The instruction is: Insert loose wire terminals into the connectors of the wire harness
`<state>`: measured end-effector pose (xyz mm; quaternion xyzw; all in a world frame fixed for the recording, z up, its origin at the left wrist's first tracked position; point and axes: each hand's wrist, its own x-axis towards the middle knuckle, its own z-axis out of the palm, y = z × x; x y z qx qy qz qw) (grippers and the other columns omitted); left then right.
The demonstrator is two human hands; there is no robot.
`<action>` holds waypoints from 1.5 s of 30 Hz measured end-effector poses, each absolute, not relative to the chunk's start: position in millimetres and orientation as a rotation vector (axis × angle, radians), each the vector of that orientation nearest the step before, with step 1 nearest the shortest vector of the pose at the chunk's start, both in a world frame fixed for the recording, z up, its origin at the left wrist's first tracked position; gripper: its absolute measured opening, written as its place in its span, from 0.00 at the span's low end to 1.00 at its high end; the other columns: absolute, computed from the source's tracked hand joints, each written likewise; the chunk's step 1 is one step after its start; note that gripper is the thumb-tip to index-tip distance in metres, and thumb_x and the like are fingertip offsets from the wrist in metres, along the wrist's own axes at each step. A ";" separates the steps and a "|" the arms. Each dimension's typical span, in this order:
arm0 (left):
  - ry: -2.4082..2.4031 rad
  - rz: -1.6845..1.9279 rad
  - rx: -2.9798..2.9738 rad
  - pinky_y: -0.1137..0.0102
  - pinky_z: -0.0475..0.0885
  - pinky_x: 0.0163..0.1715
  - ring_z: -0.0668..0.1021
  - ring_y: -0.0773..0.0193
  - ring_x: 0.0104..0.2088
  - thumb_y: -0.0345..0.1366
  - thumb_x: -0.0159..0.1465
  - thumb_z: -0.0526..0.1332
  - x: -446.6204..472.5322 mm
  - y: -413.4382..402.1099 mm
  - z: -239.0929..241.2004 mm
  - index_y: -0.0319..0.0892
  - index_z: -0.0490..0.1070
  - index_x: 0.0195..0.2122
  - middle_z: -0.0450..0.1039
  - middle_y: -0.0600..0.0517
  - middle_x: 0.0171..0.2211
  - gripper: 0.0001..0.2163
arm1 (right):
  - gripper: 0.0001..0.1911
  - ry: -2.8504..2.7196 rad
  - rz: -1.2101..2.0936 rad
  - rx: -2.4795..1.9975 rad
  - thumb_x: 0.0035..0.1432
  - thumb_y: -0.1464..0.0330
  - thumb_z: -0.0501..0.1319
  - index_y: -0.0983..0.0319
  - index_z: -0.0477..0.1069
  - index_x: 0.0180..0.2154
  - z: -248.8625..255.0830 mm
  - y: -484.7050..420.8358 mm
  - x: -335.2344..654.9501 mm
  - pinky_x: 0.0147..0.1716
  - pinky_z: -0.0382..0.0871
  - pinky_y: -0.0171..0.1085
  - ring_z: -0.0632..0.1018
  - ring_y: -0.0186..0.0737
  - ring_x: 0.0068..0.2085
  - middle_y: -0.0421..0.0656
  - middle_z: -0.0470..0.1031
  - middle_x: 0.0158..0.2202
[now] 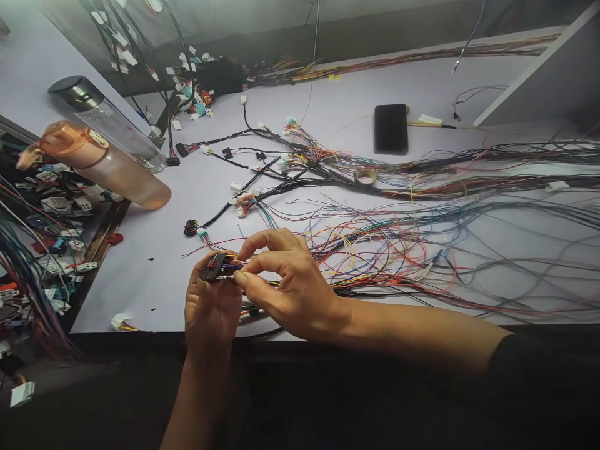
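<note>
Table (157, 262), connector (214, 267) in curled left fingers (193, 290)

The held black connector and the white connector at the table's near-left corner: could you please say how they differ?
The black connector has a red part; the white connector looks plain white. The left hand holds the black connector; the white connector lies on the table. Both have coloured wires.

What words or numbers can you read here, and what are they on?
None I can read for sure.
Orange piece at the back: pale marks, too small and blurred.
Clear bottle: faint reddish marks, too blurred.
Black connector in the left hand: nothing readable.
</note>
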<state>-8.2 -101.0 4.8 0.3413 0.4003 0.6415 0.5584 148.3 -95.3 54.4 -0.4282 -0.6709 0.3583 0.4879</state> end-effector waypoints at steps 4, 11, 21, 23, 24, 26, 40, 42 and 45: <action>0.949 1.511 0.820 0.74 0.74 0.44 0.77 0.65 0.39 0.49 0.55 0.71 -10.2 -102.2 2.5 0.46 0.76 0.43 0.75 0.52 0.43 0.19 | 0.08 -1.626 0.865 -1.042 0.58 0.73 0.65 0.61 0.74 0.26 53.3 -94.0 147.1 0.50 0.58 0.42 0.73 0.38 0.46 0.38 0.77 0.41; 1.011 1.503 0.827 0.69 0.74 0.46 0.76 0.60 0.44 0.53 0.56 0.68 -7.7 -105.0 -0.8 0.48 0.75 0.44 0.73 0.51 0.45 0.19 | 0.08 -1.645 0.843 -1.070 0.57 0.73 0.66 0.61 0.73 0.26 53.6 -96.1 143.8 0.51 0.56 0.43 0.73 0.38 0.47 0.37 0.77 0.40; 0.957 1.545 0.838 0.69 0.74 0.47 0.76 0.61 0.45 0.45 0.57 0.70 -6.1 -107.2 -5.7 0.45 0.75 0.46 0.73 0.49 0.45 0.18 | 0.10 -1.554 0.939 -1.119 0.56 0.73 0.66 0.62 0.72 0.24 53.1 -99.2 140.5 0.50 0.57 0.42 0.73 0.36 0.45 0.36 0.76 0.38; 0.927 1.561 0.886 0.70 0.75 0.46 0.77 0.61 0.44 0.43 0.57 0.70 -6.8 -106.6 -6.2 0.45 0.75 0.46 0.75 0.49 0.44 0.17 | 0.10 -1.541 0.980 -1.111 0.56 0.74 0.66 0.63 0.71 0.23 54.1 -99.4 141.7 0.50 0.57 0.42 0.73 0.36 0.45 0.37 0.76 0.38; 0.919 1.566 0.914 0.70 0.75 0.46 0.77 0.61 0.44 0.42 0.57 0.70 -7.2 -106.4 -6.0 0.46 0.75 0.46 0.75 0.49 0.44 0.17 | 0.10 -1.536 1.008 -1.107 0.56 0.74 0.66 0.63 0.71 0.23 54.8 -99.4 142.4 0.50 0.58 0.42 0.73 0.36 0.44 0.37 0.76 0.38; 0.919 1.583 0.972 0.70 0.76 0.45 0.78 0.60 0.44 0.43 0.56 0.72 -8.3 -106.0 -5.0 0.46 0.76 0.46 0.76 0.49 0.43 0.17 | 0.10 -1.528 1.072 -1.093 0.56 0.74 0.66 0.63 0.71 0.23 56.1 -99.0 144.1 0.50 0.58 0.42 0.73 0.36 0.44 0.37 0.76 0.37; 0.886 1.568 0.829 0.74 0.76 0.44 0.78 0.63 0.42 0.45 0.54 0.73 -6.5 -106.2 -7.8 0.43 0.76 0.45 0.77 0.50 0.42 0.19 | 0.09 -1.645 0.951 -1.067 0.57 0.74 0.65 0.63 0.72 0.25 52.6 -102.3 154.1 0.50 0.57 0.43 0.73 0.37 0.46 0.38 0.76 0.39; 0.882 1.578 0.748 0.74 0.76 0.44 0.78 0.64 0.41 0.46 0.54 0.72 -4.7 -104.0 -6.4 0.42 0.76 0.44 0.77 0.51 0.41 0.20 | 0.08 -1.654 0.867 -1.069 0.58 0.74 0.64 0.63 0.72 0.26 51.9 -104.6 156.9 0.49 0.56 0.44 0.73 0.37 0.45 0.39 0.76 0.40; 0.877 1.567 0.696 0.73 0.75 0.45 0.78 0.65 0.41 0.47 0.54 0.72 -2.8 -101.6 -5.4 0.41 0.76 0.44 0.77 0.51 0.40 0.20 | 0.08 -1.670 0.736 -1.067 0.58 0.73 0.64 0.63 0.72 0.26 50.7 -106.2 159.3 0.49 0.56 0.44 0.72 0.38 0.44 0.39 0.76 0.40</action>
